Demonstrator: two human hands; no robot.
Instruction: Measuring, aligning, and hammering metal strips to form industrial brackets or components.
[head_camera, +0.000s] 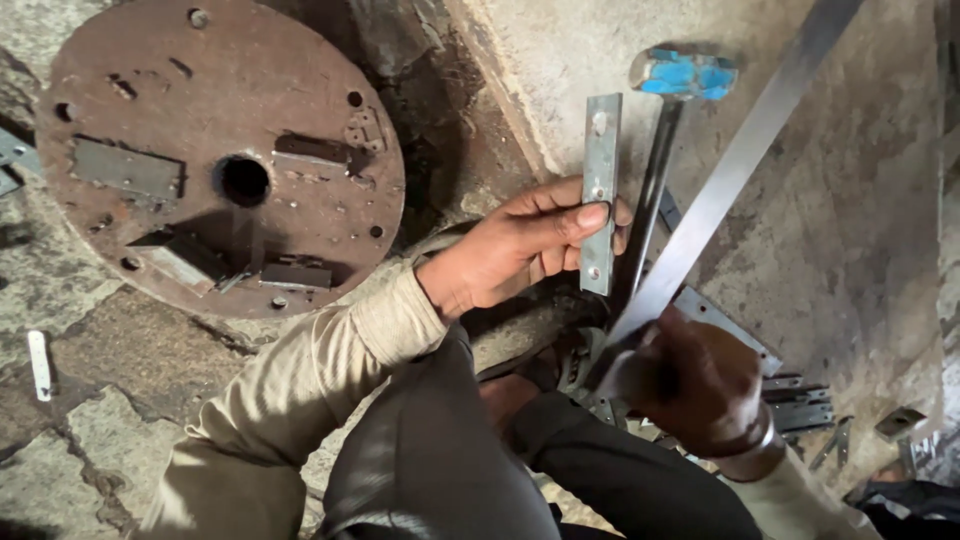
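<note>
The left hand (520, 245) pinches a short flat metal strip (600, 190) with punched holes, thumb across its lower half, holding it upright against the concrete slab (860, 230). The right hand (690, 385) is closed around the lower end of a long steel bar (740, 160) that runs diagonally toward the slab's upper right corner. Between strip and bar lies a hammer (665, 120), its blue-painted head near the slab's top edge. More cut metal pieces (800, 405) sit by the right wrist. Off to the left, a rusty round steel plate (215, 150) rests on the stone floor (90, 400).
</note>
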